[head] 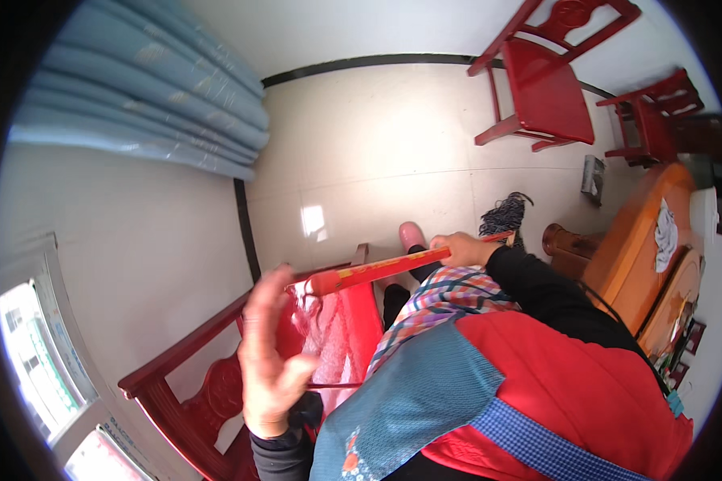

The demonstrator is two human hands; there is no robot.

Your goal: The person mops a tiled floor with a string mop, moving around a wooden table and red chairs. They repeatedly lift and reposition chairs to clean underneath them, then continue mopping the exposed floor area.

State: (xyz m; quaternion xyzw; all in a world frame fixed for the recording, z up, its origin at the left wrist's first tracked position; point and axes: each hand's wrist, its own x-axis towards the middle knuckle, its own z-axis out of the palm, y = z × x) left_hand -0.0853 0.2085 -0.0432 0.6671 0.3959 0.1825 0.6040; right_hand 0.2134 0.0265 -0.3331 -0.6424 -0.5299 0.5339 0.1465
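My right hand [462, 249] is closed around the red pole [385, 269] of what looks like a string mop. Its dark grey strands [506, 215] rest on the floor, close to the pole's narrow far end. The pole's thick upper end, with a whitish tip, points toward my left hand [271, 361]. That hand is raised, slightly blurred, with thumb and fingers apart and nothing in it. Beneath it stands a dark red wooden chair [207, 385], its seat partly covered by red and pink fabric [343, 337].
Another red wooden chair [550, 90] stands by the far wall, with a further one [650, 120] to its right. An orange-brown wooden table [620, 258] holding a grey cloth [665, 235] is at my right. Blue curtains [150, 90] hang at left. A grey box-like object [592, 179] lies on the tiles.
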